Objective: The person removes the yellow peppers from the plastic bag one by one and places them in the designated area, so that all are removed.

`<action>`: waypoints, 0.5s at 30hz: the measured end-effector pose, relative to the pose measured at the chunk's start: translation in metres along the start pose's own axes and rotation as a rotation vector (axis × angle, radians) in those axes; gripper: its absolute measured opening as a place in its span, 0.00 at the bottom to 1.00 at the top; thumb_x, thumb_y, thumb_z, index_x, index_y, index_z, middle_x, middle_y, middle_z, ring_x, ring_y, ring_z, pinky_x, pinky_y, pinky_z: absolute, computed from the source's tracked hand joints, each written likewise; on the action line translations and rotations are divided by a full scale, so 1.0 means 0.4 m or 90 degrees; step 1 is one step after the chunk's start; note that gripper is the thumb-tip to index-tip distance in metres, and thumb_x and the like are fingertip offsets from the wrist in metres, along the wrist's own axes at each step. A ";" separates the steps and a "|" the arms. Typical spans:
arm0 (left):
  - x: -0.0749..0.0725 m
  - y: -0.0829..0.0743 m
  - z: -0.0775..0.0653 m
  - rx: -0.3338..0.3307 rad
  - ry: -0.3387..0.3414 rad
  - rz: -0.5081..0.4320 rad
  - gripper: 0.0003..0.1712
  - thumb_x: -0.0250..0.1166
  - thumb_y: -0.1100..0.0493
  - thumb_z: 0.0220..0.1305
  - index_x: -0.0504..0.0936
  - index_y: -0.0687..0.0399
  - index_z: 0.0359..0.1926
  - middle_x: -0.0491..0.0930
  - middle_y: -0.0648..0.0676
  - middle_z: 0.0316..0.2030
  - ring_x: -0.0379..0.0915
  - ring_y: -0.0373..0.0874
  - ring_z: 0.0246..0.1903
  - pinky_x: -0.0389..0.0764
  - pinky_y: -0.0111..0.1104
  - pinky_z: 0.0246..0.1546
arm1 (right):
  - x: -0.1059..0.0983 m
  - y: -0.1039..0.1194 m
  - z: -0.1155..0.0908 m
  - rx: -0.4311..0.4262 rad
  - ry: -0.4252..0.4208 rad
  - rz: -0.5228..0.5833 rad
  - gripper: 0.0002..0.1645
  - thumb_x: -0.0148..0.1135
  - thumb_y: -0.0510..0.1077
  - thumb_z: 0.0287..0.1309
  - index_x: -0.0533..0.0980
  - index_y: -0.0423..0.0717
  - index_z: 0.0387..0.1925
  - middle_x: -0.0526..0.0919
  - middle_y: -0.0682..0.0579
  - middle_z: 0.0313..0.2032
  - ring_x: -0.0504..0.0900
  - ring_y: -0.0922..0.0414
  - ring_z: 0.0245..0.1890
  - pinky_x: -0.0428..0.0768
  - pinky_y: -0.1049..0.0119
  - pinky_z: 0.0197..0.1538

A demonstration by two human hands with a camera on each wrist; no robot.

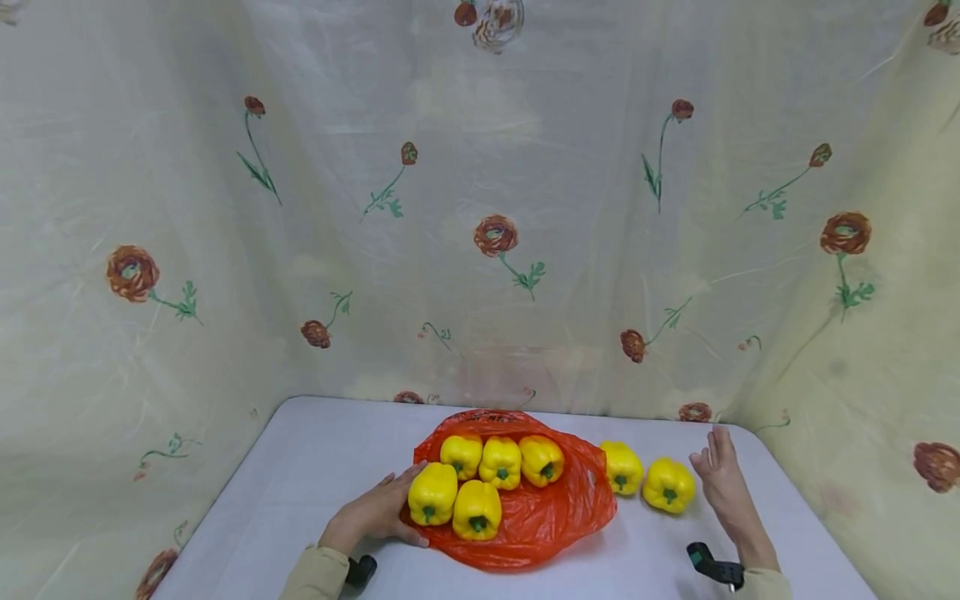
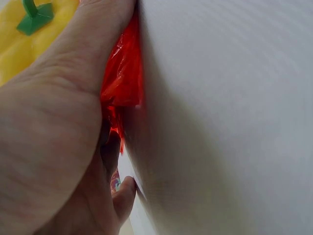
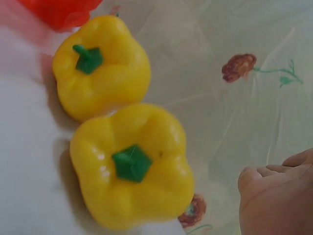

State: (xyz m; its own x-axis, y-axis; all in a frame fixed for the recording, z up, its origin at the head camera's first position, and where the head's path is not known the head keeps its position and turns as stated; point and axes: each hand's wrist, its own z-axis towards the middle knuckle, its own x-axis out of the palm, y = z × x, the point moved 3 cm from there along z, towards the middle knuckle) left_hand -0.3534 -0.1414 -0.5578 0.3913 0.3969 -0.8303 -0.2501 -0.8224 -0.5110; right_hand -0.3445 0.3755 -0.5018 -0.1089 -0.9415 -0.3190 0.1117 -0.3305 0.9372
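Observation:
A red plastic bag [image 1: 558, 521] lies spread on the table with its mouth facing the front. Several yellow bell peppers [image 1: 477, 510] with green stems sit on it in two rows. My left hand [image 1: 378, 510] rests against the bag's left edge beside the front-left pepper [image 1: 432, 493], thumb and fingers spread apart. In the left wrist view red plastic [image 2: 122, 73] shows beside the thumb; some fingertips are hidden. Right of the bag stand two more peppers, one [image 1: 622, 468] touching its edge and another [image 1: 669, 485]. Just right of them my right hand [image 1: 723, 475] is raised, fingers fairly straight, holding nothing.
The white table [image 1: 322, 450] has its back edge against a pale curtain [image 1: 570, 250] printed with flowers, which also hangs at both sides. A dark wrist camera [image 1: 715, 568] is strapped at the right wrist, another [image 1: 360, 572] at the left.

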 end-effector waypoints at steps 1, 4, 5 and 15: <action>0.000 0.000 0.000 0.000 0.000 0.000 0.66 0.74 0.36 0.43 0.48 0.49 0.76 0.53 0.57 0.74 0.52 0.59 0.72 0.47 0.58 0.72 | 0.004 0.010 -0.001 -0.005 -0.002 -0.011 0.54 0.45 0.57 0.71 0.16 0.54 0.71 0.19 0.46 0.74 0.26 0.43 0.74 0.35 0.73 0.73; 0.001 0.002 0.002 0.001 -0.001 0.000 0.66 0.74 0.36 0.42 0.48 0.49 0.76 0.53 0.57 0.74 0.51 0.59 0.72 0.47 0.58 0.72 | 0.015 0.041 -0.003 -0.021 -0.007 -0.036 0.54 0.48 0.57 0.71 0.19 0.54 0.73 0.24 0.43 0.76 0.32 0.41 0.75 0.42 0.77 0.72; 0.001 0.003 0.003 0.002 -0.001 0.000 0.66 0.74 0.35 0.42 0.48 0.49 0.76 0.53 0.57 0.74 0.51 0.59 0.72 0.47 0.58 0.72 | 0.021 0.052 -0.004 -0.026 -0.011 -0.042 0.54 0.49 0.57 0.70 0.21 0.52 0.74 0.26 0.42 0.76 0.34 0.40 0.75 0.43 0.78 0.71; 0.003 0.002 0.006 -0.004 0.003 -0.005 0.65 0.75 0.37 0.42 0.49 0.49 0.76 0.53 0.56 0.75 0.51 0.59 0.72 0.47 0.58 0.72 | 0.082 0.132 -0.007 -0.081 0.003 -0.035 0.53 0.58 0.47 0.66 0.33 0.40 0.74 0.41 0.34 0.74 0.43 0.38 0.74 0.46 0.54 0.73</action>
State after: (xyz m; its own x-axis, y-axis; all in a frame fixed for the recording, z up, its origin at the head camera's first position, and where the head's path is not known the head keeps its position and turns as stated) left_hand -0.3554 -0.1406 -0.5599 0.3967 0.4019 -0.8253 -0.2408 -0.8221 -0.5160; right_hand -0.3394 0.3268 -0.4631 -0.1138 -0.9219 -0.3704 0.2301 -0.3871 0.8928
